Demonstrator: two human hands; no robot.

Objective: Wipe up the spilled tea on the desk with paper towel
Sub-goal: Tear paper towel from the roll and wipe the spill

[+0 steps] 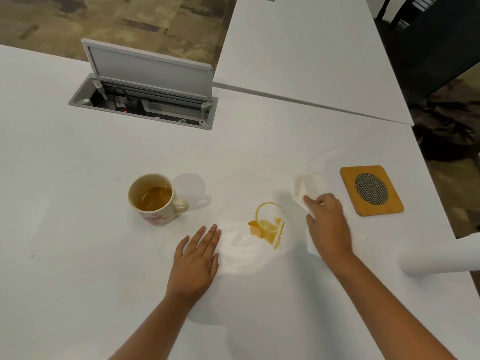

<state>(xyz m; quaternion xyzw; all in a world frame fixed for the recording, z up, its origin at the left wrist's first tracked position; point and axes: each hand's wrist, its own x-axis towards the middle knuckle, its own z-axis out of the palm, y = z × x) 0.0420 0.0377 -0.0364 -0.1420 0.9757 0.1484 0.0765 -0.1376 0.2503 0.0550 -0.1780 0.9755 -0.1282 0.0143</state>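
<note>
An amber tea spill (268, 226), a ring with a puddle under it, lies on the white desk (78, 178). My right hand (328, 224) rests just right of the spill, fingers pressed on a white paper towel (302, 189) whose far corner curls up. My left hand (197, 258) lies flat and open on the desk left of the spill, holding nothing. A cream mug (153, 198) with pink marks, part full of tea, stands further left.
A wooden coaster (371, 190) with a round mesh centre lies right of the towel. A white paper towel roll (441, 258) lies at the desk's right edge. An open cable box (145, 100) with its lid up is set into the desk behind.
</note>
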